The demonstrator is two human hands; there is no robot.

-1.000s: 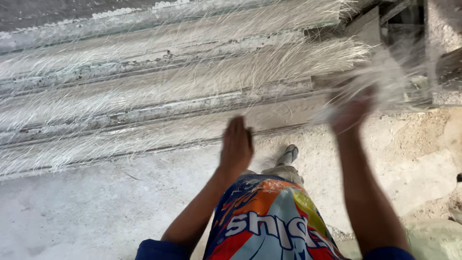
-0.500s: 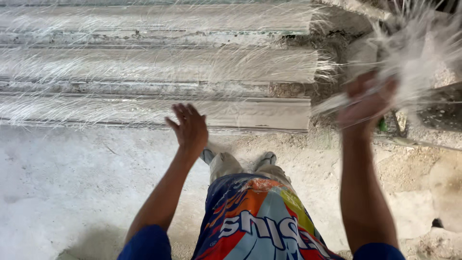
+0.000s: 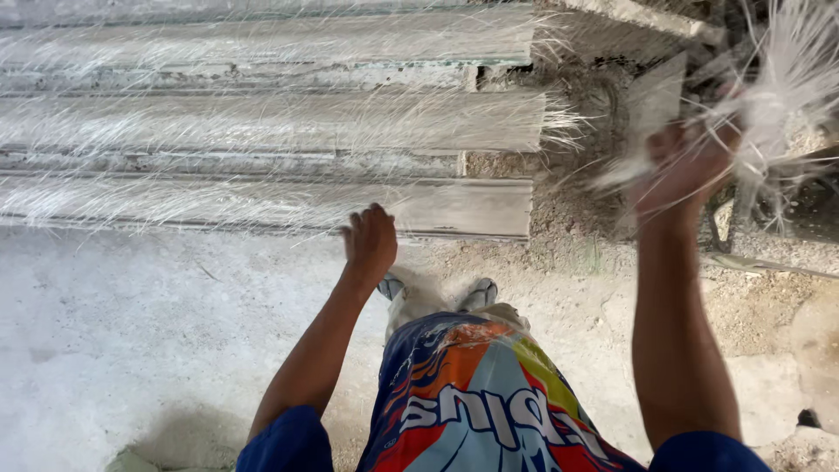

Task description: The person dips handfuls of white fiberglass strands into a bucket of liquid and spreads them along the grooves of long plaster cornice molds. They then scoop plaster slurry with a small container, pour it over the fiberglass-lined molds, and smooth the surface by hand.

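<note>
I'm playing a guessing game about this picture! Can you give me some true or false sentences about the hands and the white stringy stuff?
1. The right hand grips a bundle of white fibres. True.
2. The left hand holds a hammer. False: it holds nothing, hovering by the fibres spread on the planks.
3. The planks are bare. False: pale fibres lie along them.
4. The ground looks pale and dusty. True.

I see a bundle of pale, whitish fibres (image 3: pixel 778 96), thin and stiff, gripped at its middle in my raised right hand (image 3: pixel 686 166). Its strands splay outward in a loose fan, upper right, blurred at the tips, above the sandy ground.
</note>
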